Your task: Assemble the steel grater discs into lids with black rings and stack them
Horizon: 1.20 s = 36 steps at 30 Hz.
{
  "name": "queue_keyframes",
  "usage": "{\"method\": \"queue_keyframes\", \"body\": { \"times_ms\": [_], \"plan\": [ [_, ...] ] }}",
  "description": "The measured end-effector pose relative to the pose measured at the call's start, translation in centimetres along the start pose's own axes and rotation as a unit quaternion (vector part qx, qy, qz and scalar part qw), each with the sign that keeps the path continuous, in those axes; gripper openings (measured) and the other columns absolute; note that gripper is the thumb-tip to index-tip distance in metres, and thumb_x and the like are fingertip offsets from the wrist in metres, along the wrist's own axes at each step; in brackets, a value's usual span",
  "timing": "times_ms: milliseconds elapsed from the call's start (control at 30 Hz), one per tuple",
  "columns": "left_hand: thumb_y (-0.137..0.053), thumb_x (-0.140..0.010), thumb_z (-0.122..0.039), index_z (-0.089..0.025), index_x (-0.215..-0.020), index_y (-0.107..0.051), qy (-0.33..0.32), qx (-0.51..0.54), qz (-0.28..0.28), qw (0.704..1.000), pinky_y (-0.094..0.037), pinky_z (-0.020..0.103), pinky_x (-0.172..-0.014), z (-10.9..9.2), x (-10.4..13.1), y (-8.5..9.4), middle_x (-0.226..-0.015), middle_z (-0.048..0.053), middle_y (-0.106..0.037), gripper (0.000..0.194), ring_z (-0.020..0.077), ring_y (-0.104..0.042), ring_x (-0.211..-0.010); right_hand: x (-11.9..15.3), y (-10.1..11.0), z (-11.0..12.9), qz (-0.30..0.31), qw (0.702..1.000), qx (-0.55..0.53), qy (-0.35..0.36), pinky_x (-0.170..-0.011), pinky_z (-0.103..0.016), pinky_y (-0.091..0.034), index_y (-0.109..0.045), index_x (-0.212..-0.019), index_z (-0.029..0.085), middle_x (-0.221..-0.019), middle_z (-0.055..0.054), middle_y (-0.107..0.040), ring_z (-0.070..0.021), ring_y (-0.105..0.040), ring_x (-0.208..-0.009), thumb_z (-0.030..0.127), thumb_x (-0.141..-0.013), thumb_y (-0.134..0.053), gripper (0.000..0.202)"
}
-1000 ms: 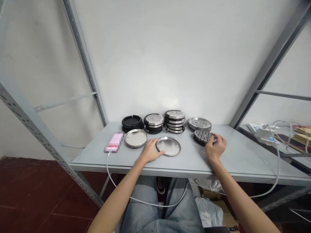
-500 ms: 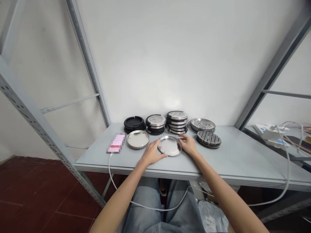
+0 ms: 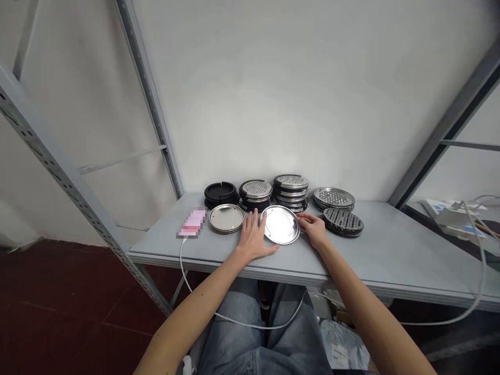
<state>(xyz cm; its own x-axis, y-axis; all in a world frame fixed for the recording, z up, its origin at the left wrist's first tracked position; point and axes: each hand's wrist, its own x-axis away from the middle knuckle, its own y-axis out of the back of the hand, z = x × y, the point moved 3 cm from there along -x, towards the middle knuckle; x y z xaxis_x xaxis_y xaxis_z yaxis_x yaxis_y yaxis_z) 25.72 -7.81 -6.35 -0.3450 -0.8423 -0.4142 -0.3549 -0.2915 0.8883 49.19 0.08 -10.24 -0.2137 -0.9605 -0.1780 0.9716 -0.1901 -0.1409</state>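
A shiny round metal plate (image 3: 281, 225) is between my hands near the middle of the grey table, its right side slightly raised. My right hand (image 3: 313, 228) pinches its right rim between thumb and fingers. Along its left edge lies my left hand (image 3: 253, 237), fingers spread, thumb beside the plate's near rim. To the left sits a short stack of similar plain plates (image 3: 226, 217). A stack of dark slotted discs (image 3: 342, 221) stands just right of my right hand.
Behind are black rings (image 3: 220, 192), two stacks of perforated discs with black rims (image 3: 255, 190) (image 3: 291, 183), and perforated metal plates (image 3: 334, 198). A phone (image 3: 192, 223) with a white cable lies left. Metal shelf posts (image 3: 150, 99) frame the table (image 3: 390, 250).
The plate now appears tilted and brighter, with my right fingers closed on its rim. My left fingers have spread wider. The whole view has shifted slightly.
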Motion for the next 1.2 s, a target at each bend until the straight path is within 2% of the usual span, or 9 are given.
{"method": "queue_keyframes", "body": {
  "times_ms": [167,267,367,467,533,700,933,1067,1200],
  "plan": [
    [-0.066,-0.051,-0.078,-0.019,-0.152,0.000,0.072,-0.008,0.068,0.995,-0.016,0.066,-0.108,-3.0,-3.1,-0.8,-0.158,0.019,0.006,0.134,0.0519,-0.001,-0.140,0.2,0.2,0.2,-0.041,0.999,-0.009,-0.004,-0.061,-0.026,-0.052,-0.069,-0.084,0.013,-0.072,-0.005,-0.072,-0.0143,-0.063,-0.060,0.028,-0.053,-0.080,0.036],
    [-0.066,-0.044,-0.080,-0.019,-0.151,0.006,0.080,-0.011,0.110,0.991,-0.015,0.071,-0.105,-4.5,-5.4,-1.7,-0.157,0.020,0.010,0.143,0.0552,0.000,-0.138,0.2,0.1,0.4,-0.041,0.999,-0.035,-0.005,-0.064,-0.027,-0.053,-0.069,-0.084,0.013,-0.074,-0.005,-0.072,-0.0147,-0.064,-0.063,0.028,-0.051,-0.081,0.038],
    [-0.068,-0.043,-0.079,-0.019,-0.151,0.008,0.096,-0.038,0.127,0.987,-0.010,0.072,-0.105,-4.9,-7.0,-2.2,-0.157,0.020,0.012,0.145,0.0555,0.004,-0.138,0.2,0.1,0.5,-0.036,0.999,-0.036,-0.002,-0.065,-0.028,-0.053,-0.068,-0.082,0.013,-0.073,-0.005,-0.071,-0.0154,-0.064,-0.064,0.031,-0.051,-0.082,0.038],
    [-0.070,-0.041,-0.078,-0.021,-0.150,0.011,0.102,-0.043,0.130,0.985,-0.007,0.073,-0.105,-4.2,-7.5,-1.8,-0.157,0.018,0.015,0.148,0.0546,0.010,-0.137,0.2,0.0,0.6,-0.032,0.999,-0.032,0.009,-0.066,-0.029,-0.054,-0.068,-0.080,0.014,-0.075,-0.005,-0.070,-0.0156,-0.063,-0.066,0.033,-0.052,-0.082,0.036],
    [-0.072,-0.039,-0.077,-0.022,-0.149,0.015,0.087,-0.009,0.131,0.987,-0.011,0.071,-0.106,-3.4,-7.2,-1.4,-0.156,0.019,0.018,0.151,0.0548,0.006,-0.138,0.2,-0.1,0.8,-0.017,0.999,-0.031,0.016,-0.070,-0.030,-0.054,-0.067,-0.080,0.015,-0.078,-0.005,-0.069,-0.0157,-0.063,-0.068,0.034,-0.053,-0.082,0.036],
    [-0.079,-0.039,-0.069,-0.026,-0.150,0.009,0.013,0.046,0.062,0.997,-0.019,0.064,-0.108,-1.5,-5.7,-0.2,-0.157,0.017,0.012,0.148,0.0505,-0.006,-0.140,0.7,-0.7,1.1,0.055,0.998,-0.003,0.027,-0.077,-0.032,-0.054,-0.066,-0.084,0.016,-0.086,-0.005,-0.069,-0.0177,-0.064,-0.077,0.039,-0.059,-0.081,0.036],
    [-0.083,-0.036,-0.062,-0.024,-0.151,0.001,0.024,0.027,0.048,0.998,-0.018,0.070,-0.104,-1.6,-5.1,0.4,-0.157,0.020,0.008,0.147,0.0558,-0.009,-0.137,1.4,-1.5,1.6,0.133,0.991,-0.016,0.023,-0.083,-0.034,-0.055,-0.065,-0.096,0.018,-0.099,-0.006,-0.068,-0.0215,-0.065,-0.092,0.040,-0.060,-0.081,0.045],
    [-0.082,-0.040,-0.060,-0.024,-0.151,-0.003,0.013,-0.013,0.062,0.998,-0.015,0.070,-0.104,-0.3,-4.6,3.1,-0.158,0.019,0.002,0.141,0.0573,-0.009,-0.136,1.4,-1.8,1.4,0.138,0.990,-0.028,-0.031,-0.078,-0.033,-0.056,-0.065,-0.100,0.020,-0.100,-0.008,-0.070,-0.0211,-0.067,-0.091,0.041,-0.065,-0.078,0.043],
    [-0.075,-0.047,-0.069,-0.024,-0.151,-0.002,0.057,-0.068,0.097,0.991,-0.018,0.067,-0.104,4.1,-3.3,6.5,-0.158,0.020,0.000,0.134,0.0554,-0.011,-0.137,1.1,-1.7,1.1,0.109,0.993,-0.003,-0.043,-0.067,-0.028,-0.056,-0.066,-0.095,0.017,-0.097,-0.011,-0.070,-0.0202,-0.068,-0.084,0.040,-0.066,-0.077,0.039]
  ]
}}
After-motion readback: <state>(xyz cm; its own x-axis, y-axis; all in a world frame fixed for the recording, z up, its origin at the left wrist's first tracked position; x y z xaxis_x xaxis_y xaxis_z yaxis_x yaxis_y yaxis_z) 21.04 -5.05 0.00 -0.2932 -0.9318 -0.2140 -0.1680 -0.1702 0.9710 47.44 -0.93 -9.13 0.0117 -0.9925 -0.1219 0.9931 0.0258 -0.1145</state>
